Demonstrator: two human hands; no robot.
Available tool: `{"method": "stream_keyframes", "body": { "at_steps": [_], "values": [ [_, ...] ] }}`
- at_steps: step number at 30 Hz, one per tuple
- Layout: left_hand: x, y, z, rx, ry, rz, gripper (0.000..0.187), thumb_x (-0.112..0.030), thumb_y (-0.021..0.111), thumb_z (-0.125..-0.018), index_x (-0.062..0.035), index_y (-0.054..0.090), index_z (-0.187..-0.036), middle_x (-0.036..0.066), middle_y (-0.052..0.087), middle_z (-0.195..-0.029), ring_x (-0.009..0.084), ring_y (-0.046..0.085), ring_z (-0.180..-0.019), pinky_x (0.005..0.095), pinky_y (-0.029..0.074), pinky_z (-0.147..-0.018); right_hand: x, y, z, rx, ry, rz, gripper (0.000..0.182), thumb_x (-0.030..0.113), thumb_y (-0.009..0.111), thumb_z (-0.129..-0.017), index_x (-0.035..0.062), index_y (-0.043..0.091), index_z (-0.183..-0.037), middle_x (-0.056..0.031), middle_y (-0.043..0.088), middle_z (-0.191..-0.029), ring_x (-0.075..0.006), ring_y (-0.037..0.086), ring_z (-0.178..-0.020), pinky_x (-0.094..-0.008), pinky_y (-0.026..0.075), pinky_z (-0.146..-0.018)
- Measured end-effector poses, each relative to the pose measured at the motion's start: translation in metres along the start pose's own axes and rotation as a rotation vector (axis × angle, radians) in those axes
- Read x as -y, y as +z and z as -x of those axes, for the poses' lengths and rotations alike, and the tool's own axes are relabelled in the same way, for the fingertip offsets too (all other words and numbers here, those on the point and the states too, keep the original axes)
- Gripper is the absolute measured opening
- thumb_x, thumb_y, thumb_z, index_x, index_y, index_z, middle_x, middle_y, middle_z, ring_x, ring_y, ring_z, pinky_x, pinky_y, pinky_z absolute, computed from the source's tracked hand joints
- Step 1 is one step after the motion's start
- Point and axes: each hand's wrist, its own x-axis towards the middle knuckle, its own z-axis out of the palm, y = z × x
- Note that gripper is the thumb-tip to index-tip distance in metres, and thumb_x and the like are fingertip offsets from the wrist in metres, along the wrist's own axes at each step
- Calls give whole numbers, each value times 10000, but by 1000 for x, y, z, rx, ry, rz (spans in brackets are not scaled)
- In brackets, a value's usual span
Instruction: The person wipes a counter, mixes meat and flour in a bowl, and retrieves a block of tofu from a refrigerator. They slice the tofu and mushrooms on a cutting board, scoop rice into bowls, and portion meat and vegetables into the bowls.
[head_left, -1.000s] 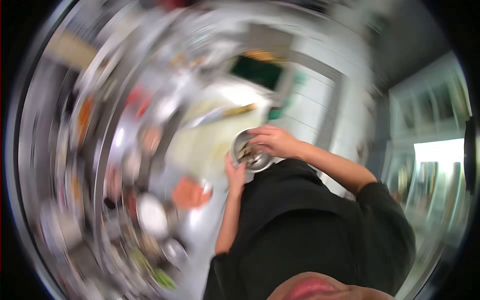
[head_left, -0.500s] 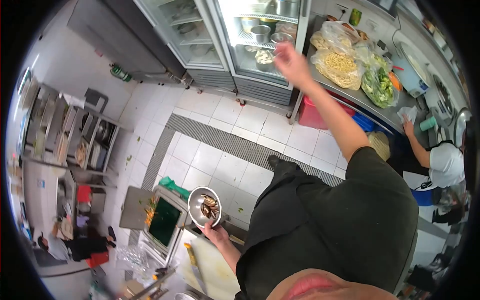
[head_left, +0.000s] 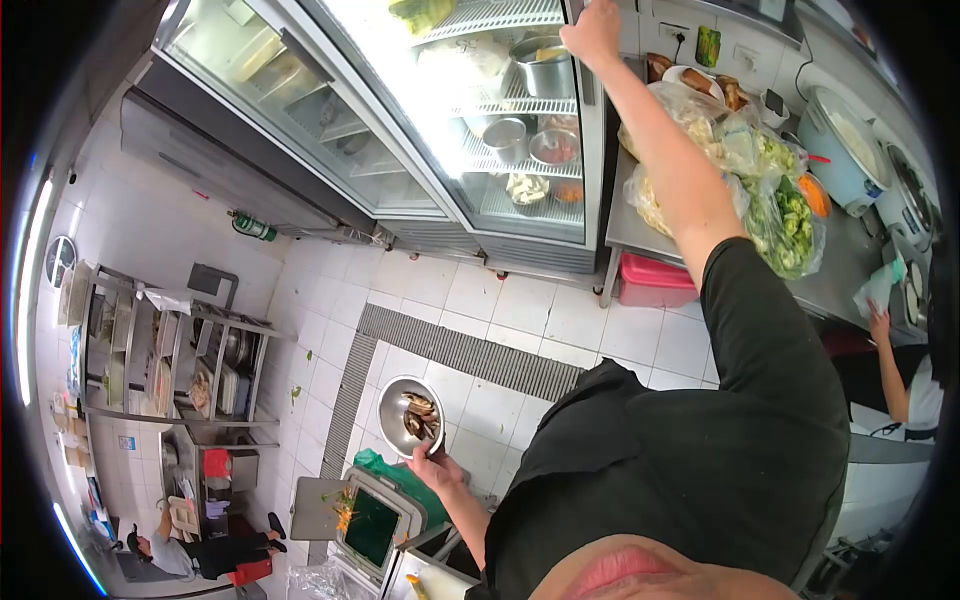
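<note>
My left hand (head_left: 437,470) grips the near rim of a round metal bowl (head_left: 392,418), held out over the floor and tilted toward me. Inside lie several dark brown and pale slices (head_left: 419,415), perhaps mushroom. High up, my right hand (head_left: 593,35) is closed at the upper right edge of the glass-door fridge (head_left: 590,180), where the door handle (head_left: 587,88) runs down. My fingers partly hide that spot. Behind the glass are a metal pot (head_left: 541,72), smaller metal containers (head_left: 505,139) and a bowl of white pieces (head_left: 527,189).
A steel counter (head_left: 630,232) at right bears bagged greens (head_left: 790,225) and noodles (head_left: 650,205). A co-worker's hand (head_left: 878,322) is beside it. An open bin (head_left: 370,528) stands below my bowl. Another person (head_left: 200,555) works far left, near a shelf rack (head_left: 180,350).
My right hand has risen from in front of the fridge to its upper right edge. The view has shifted and the fridge looks nearer. The bowl stays in my left hand.
</note>
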Motion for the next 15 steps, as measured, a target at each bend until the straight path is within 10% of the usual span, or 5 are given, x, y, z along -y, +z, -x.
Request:
{"method": "stream_keyframes", "body": {
  "at_steps": [2, 4, 8, 11, 15],
  "values": [
    [6, 43, 2, -20, 41, 14, 616, 35, 516, -745, 1, 433, -1354, 173, 587, -1219, 284, 656, -971, 393, 607, -771, -14, 29, -1, -132, -7, 157, 778, 237, 669, -817, -16, 325, -1468, -315, 372, -1480, -442, 479, -1290, -458, 382, -1108],
    [22, 63, -11, -24, -42, 35, 599, 33, 514, -742, 7, 446, -1337, 172, 591, -1205, 280, 659, -949, 390, 611, -761, 20, -33, 26, -48, -170, -2, 591, 95, 715, -738, -54, 474, -1257, -226, 591, -1109, -357, 559, -1066, -457, 451, -959],
    [41, 128, -33, 6, -118, 55, 566, 22, 504, -746, 11, 461, -1311, 176, 602, -1155, 269, 662, -887, 382, 617, -730, 50, -85, 107, -31, -194, -252, 774, 256, 814, -675, -62, 424, -1264, -227, 505, -1133, -389, 456, -1134, -463, 398, -984],
    [52, 183, -47, 53, -99, 76, 485, 13, 500, -757, 87, 497, -1236, 182, 595, -1165, 273, 643, -909, 373, 598, -788, 28, -95, 147, 185, -230, -947, 553, 218, 748, -817, 17, 483, -1258, -159, 533, -1082, -344, 562, -910, -427, 479, -852],
    [60, 245, -62, 50, -62, 150, 434, -1, 526, -784, 120, 517, -1201, 181, 610, -1148, 267, 637, -935, 353, 587, -817, -11, -24, 107, 236, -113, -547, 381, 136, 638, -889, 71, 526, -1247, -123, 577, -1160, -322, 632, -937, -420, 518, -800]
  ]
}}
